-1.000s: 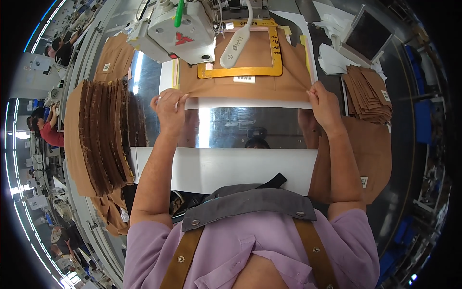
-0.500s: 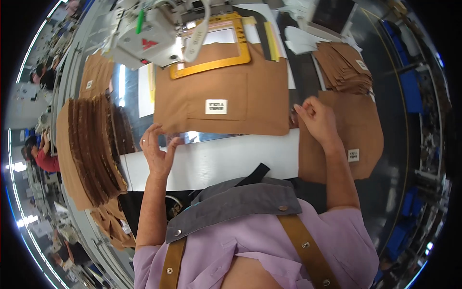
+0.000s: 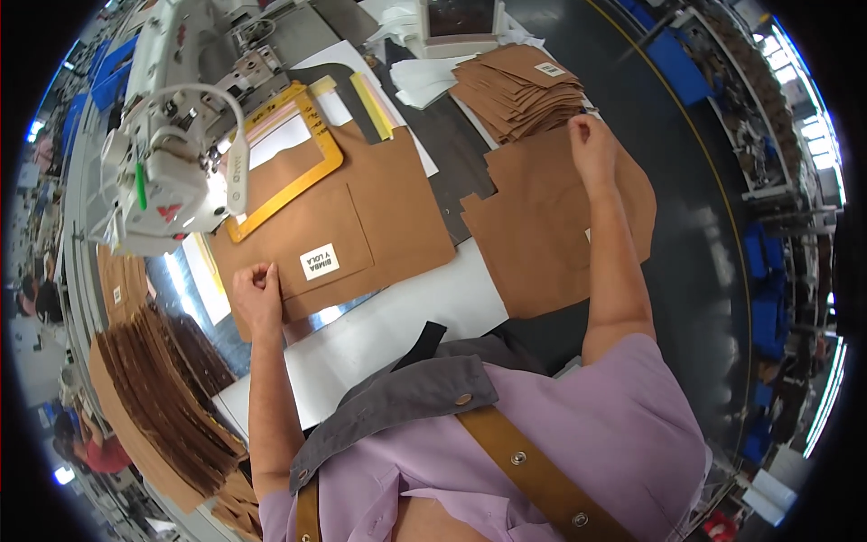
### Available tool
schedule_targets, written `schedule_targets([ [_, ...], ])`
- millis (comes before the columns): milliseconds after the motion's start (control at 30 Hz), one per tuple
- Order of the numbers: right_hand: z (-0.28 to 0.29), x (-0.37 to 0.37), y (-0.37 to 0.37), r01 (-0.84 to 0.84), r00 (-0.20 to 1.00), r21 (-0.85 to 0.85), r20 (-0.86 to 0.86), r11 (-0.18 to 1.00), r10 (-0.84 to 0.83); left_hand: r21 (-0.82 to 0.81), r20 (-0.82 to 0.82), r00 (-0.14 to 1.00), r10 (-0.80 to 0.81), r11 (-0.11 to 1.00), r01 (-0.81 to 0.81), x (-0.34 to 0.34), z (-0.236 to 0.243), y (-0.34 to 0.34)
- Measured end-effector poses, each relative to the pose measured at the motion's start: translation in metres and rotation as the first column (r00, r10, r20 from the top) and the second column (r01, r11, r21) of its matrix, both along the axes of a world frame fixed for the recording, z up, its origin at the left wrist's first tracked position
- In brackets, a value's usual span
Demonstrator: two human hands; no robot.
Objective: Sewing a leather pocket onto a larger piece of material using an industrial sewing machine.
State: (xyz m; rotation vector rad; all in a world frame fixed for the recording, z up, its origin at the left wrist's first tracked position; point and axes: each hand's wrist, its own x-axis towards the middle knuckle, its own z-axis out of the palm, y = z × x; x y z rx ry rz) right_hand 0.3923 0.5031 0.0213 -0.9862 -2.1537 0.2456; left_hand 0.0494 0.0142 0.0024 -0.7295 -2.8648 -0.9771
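Observation:
A brown fabric panel [image 3: 397, 208] with a white label [image 3: 319, 262] lies flat under the yellow frame [image 3: 330, 149] of a sewing machine [image 3: 181, 194]. My left hand [image 3: 259, 294] rests on this panel's near left part, left of the label, with fingers curled and pinched on the cloth. On the right lies another brown panel [image 3: 542, 226]. Over its far edge, beside a stack of brown pieces [image 3: 515, 90], is my right hand [image 3: 591, 149]. Its fingers are curled closed; what they grip, if anything, is hidden.
A thick pile of brown panels [image 3: 167, 397] stands at the lower left. A white board [image 3: 433, 298] borders the work's near side. White sheets [image 3: 424, 81] and a small screen unit [image 3: 461, 23] are at the back. A dark floor [image 3: 695, 163] lies right.
The view has turned right. My right hand has moved from beside the labelled panel to the far edge of the right one. My left hand has gone from spread fingers to a pinch on the cloth.

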Motion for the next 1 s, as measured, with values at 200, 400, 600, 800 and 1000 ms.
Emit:
schedule_targets([
  [200, -0.01, 0.014, 0.061, 0.289, 0.948, -0.26, -0.056, 0.921, -0.313, 0.016, 0.132, 0.991, 0.006, 1.0, -0.008, -0.002, 0.001, -0.003],
  [400, 0.007, -0.006, 0.059, 0.34, 0.915, -0.221, -0.146, 0.914, -0.376, 0.056, 0.117, 0.993, -0.033, 0.998, 0.026, -0.006, -0.003, -0.014],
  [600, 0.049, -0.098, -0.008, -0.066, 0.984, -0.116, -0.175, 0.991, 0.045, 0.073, 0.099, 0.995, -0.016, 0.997, 0.008, 0.001, -0.004, -0.012],
  [800, 0.051, -0.15, -0.018, -0.329, 0.937, -0.29, 0.017, 0.899, 0.348, 0.087, 0.092, 0.994, -0.063, 0.995, 0.055, 0.002, -0.002, -0.011],
  [1000, 0.017, -0.108, -0.062, -0.342, 0.815, -0.54, 0.237, 0.769, 0.529, 0.169, -0.011, 0.996, -0.087, 0.982, 0.088, 0.003, -0.015, -0.012],
])
